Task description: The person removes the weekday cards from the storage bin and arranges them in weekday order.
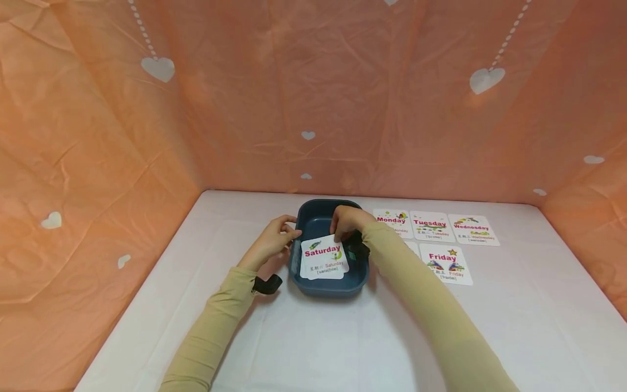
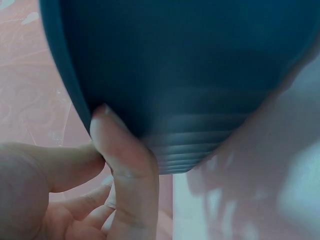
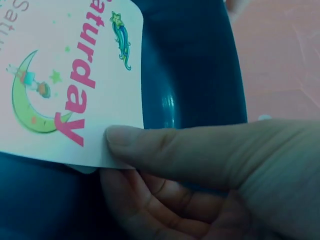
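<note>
A dark blue plastic box (image 1: 327,291) stands on the white table. My left hand (image 1: 268,240) pinches its left rim; the left wrist view shows a thumb and finger (image 2: 127,160) on the ribbed wall. My right hand (image 1: 351,220) reaches into the box and holds a white card (image 1: 324,256) marked "Saturday" by its upper right corner. In the right wrist view, the thumb (image 3: 150,145) lies on top of that card, with curled fingers beneath it. A white edge shows under the Saturday card, apparently another card in the box.
To the right of the box lie cards for Monday (image 1: 392,220), Tuesday (image 1: 432,224) and Wednesday (image 1: 474,228) in a row. Below them are a Friday card (image 1: 447,263) and a card (image 1: 413,247) mostly hidden by my right forearm. Orange cloth (image 1: 343,98) with hearts hangs around the table.
</note>
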`<action>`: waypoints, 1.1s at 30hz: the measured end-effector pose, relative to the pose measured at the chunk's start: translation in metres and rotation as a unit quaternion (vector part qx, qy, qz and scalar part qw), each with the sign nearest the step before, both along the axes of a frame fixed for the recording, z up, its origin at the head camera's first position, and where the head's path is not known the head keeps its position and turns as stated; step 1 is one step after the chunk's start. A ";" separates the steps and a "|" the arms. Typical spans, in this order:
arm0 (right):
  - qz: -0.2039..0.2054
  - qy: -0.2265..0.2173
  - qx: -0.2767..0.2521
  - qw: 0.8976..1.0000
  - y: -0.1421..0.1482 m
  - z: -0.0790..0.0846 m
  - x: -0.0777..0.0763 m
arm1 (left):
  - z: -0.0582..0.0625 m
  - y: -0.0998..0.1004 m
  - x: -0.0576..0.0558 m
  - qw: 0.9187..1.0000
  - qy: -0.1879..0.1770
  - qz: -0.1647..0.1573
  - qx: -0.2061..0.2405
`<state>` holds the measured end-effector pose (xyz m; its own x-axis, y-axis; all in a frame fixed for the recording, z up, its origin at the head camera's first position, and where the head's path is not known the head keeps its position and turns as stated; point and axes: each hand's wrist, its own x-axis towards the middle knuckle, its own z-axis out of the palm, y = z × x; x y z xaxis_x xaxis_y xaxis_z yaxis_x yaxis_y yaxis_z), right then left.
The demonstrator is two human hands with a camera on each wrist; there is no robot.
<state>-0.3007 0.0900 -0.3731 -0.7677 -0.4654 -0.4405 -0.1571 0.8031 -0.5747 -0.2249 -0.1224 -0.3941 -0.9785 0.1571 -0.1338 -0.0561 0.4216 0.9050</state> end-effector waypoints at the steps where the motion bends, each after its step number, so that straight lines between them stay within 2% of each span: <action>1: 0.005 0.002 -0.002 1.000 0.000 0.000 0.000 | 0.000 0.000 0.000 1.000 -0.003 0.000 -0.001; 6: 0.025 0.008 -0.021 0.999 0.003 0.004 0.001 | 0.000 -0.001 0.000 1.000 -0.011 -0.002 0.003; 10: 0.023 0.015 -0.045 0.999 0.006 0.011 0.002 | 0.000 -0.001 0.000 1.000 -0.003 -0.007 0.001; 18: 0.036 -0.004 -0.093 0.995 0.013 0.019 0.007 | -0.001 -0.002 -0.002 1.000 -0.002 -0.011 -0.005; 26: 0.023 0.008 -0.169 0.985 0.036 0.023 0.013 | -0.003 0.000 -0.002 1.000 -0.009 -0.012 0.017; 33: 0.001 0.036 -0.206 0.978 0.055 0.035 0.017 | -0.004 -0.002 -0.001 1.000 -0.011 -0.015 0.018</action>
<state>-0.2832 0.1450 -0.3383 -0.7884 -0.5940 -0.1602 -0.2112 0.5059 -0.8363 -0.2255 -0.1240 -0.3978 -0.9702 0.1908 -0.1493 -0.0647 0.3901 0.9185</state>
